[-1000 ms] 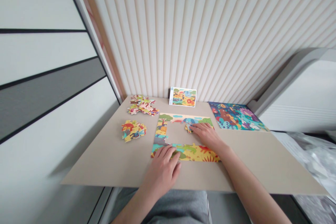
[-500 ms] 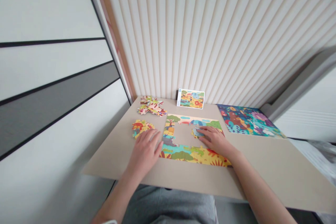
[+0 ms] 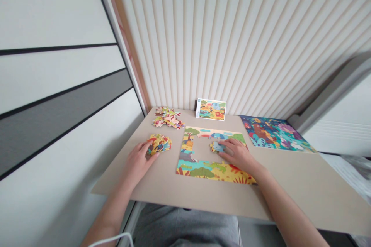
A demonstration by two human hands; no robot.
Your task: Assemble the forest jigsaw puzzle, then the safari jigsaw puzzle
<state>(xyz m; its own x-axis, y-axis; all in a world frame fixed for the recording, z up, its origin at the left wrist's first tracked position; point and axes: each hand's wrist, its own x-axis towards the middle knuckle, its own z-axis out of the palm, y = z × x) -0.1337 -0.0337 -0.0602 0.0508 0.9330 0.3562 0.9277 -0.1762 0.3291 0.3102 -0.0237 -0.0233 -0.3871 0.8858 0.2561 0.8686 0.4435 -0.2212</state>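
Observation:
Partly assembled on the table is a jigsaw puzzle (image 3: 203, 171) with an animal scene and a gap in its middle. My right hand (image 3: 238, 156) rests over the puzzle's right side, thumb and fingertips on a blue and yellow puzzle piece (image 3: 216, 147) lying in the gap; whether it is one piece or several joined is too small to tell. To the left, my left hand (image 3: 139, 162) has its fingers and thumb apart at the near left edge of a small pile of loose puzzle pieces (image 3: 163, 143), touching it.
A picture card (image 3: 211, 109) of the animal scene stands against the ribbed wall. Another heap of loose pieces (image 3: 168, 119) lies at the back left. A dark blue finished puzzle (image 3: 274, 133) is at the right. The table's (image 3: 208, 198) near edge runs above my lap.
My left hand has moved left, from beside the puzzle's left edge to the near pile, and some pile pieces have shifted. My right hand stays at the gap with little movement.

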